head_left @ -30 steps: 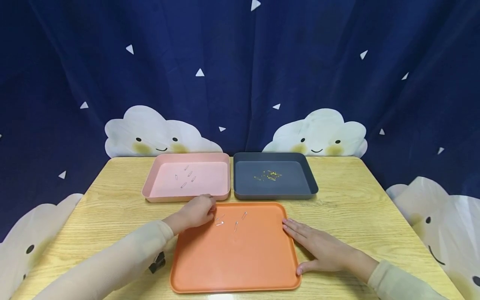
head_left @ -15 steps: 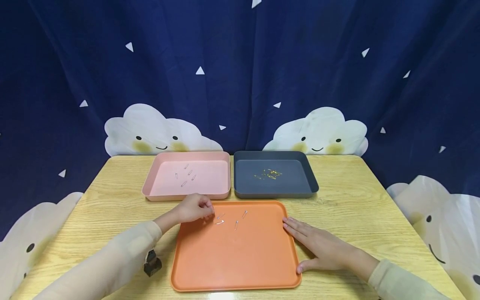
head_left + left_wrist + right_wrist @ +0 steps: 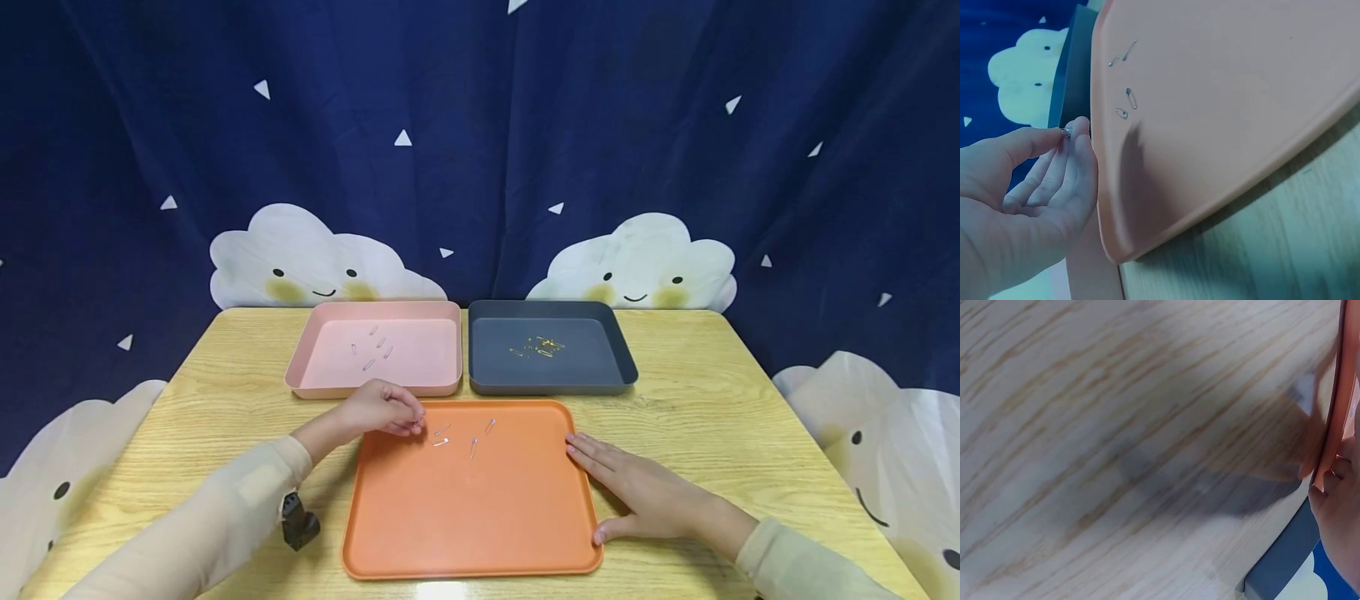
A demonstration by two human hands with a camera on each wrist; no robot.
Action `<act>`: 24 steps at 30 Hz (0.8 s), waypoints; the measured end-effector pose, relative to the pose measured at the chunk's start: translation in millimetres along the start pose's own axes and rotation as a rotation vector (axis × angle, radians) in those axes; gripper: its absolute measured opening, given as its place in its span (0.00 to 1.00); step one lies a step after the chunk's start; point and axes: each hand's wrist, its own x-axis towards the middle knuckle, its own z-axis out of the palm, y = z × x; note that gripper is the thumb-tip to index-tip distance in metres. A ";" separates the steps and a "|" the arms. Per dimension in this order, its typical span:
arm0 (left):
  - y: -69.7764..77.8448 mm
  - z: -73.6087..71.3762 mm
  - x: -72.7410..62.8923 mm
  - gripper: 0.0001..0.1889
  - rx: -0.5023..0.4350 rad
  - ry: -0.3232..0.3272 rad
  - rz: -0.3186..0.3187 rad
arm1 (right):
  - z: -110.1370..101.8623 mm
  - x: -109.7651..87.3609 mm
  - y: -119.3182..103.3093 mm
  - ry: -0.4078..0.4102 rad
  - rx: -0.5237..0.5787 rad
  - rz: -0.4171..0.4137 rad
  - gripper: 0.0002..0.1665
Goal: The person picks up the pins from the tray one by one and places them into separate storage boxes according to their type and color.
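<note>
My left hand (image 3: 382,408) is raised over the far left corner of the orange tray (image 3: 472,517). Between thumb and fingertips it pinches a silver safety pin (image 3: 1067,132), mostly covered by the fingers. Several more silver safety pins (image 3: 441,442) lie scattered on the tray's far part, just right of that hand. My right hand (image 3: 637,492) rests at the tray's right edge, fingers straight and touching the rim. In the right wrist view only part of the right hand (image 3: 1338,512) shows, at the right border beside the orange rim.
Behind the orange tray stand a pink tray (image 3: 300,379) with several silver safety pins and a dark grey tray (image 3: 551,388) with several gold-coloured ones. All sit on a wooden table (image 3: 697,400). A dark blue curtain (image 3: 480,125) with clouds hangs behind.
My left hand has lifted and drawn slightly left and back from the pins on the orange tray, its fingers turning more into view. The right hand has stayed put.
</note>
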 end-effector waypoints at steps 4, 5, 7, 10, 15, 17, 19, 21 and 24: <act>2.1 -3.8 1.0 0.15 -0.020 0.008 -0.017 | 0.2 0.4 0.3 -0.014 0.008 0.009 0.60; 2.5 -5.1 1.4 0.15 -0.023 0.009 -0.021 | 0.3 0.4 0.3 -0.017 0.010 0.011 0.60; 3.1 -8.1 2.0 0.16 -0.033 0.012 -0.035 | 0.4 0.5 0.5 -0.022 0.013 0.015 0.60; 5.2 -13.4 1.7 0.17 -0.043 0.010 -0.043 | 0.5 0.3 0.6 -0.025 0.016 0.019 0.60; 10.6 -22.2 2.3 0.19 -0.066 0.027 -0.065 | 0.1 0.3 0.4 -0.030 0.018 0.023 0.60; 12.4 -26.1 3.7 0.19 -0.073 0.036 -0.078 | -0.1 0.5 0.3 -0.033 0.021 0.023 0.60; 14.2 -30.4 5.2 0.19 -0.074 0.038 -0.089 | -0.3 0.6 0.2 -0.034 0.023 0.023 0.60; 16.4 -34.6 6.7 0.18 -0.077 0.040 -0.097 | -0.4 0.7 0.3 -0.035 0.027 0.025 0.60; 19.9 -41.4 9.1 0.18 -0.095 0.041 -0.116 | -0.3 1.1 0.5 -0.038 0.032 0.031 0.60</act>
